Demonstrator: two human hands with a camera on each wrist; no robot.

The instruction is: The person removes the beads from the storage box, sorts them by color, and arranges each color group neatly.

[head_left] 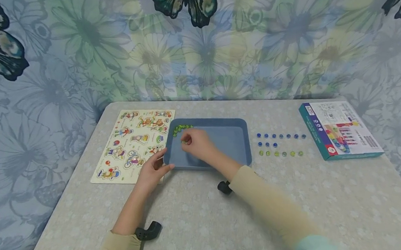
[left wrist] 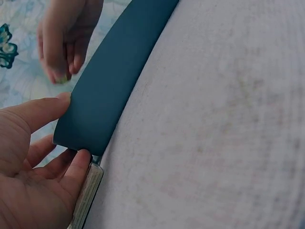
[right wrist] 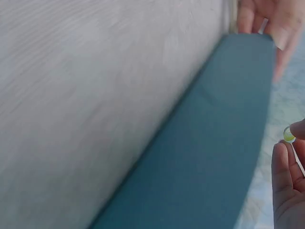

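A blue-grey tray (head_left: 225, 142) lies on the table. My left hand (head_left: 151, 171) grips its near left corner, thumb on the front side and fingers around the left, as the left wrist view shows. Over the tray's left part, my right hand (head_left: 199, 143) pinches a small yellow-green glass marble (right wrist: 289, 135) between thumb and fingers. Beneath and beyond that hand, several green marbles (head_left: 180, 128) form a curved line in the tray's far left corner. Part of this line may be hidden by the hand.
Left of the tray, partly behind my left hand, lies a cream board (head_left: 123, 162) with cartoon figures. Right of it are rows of blue marbles (head_left: 266, 135) and yellow-green marbles (head_left: 276, 153). A flat box (head_left: 345, 132) sits at the far right. A patterned wall stands behind.
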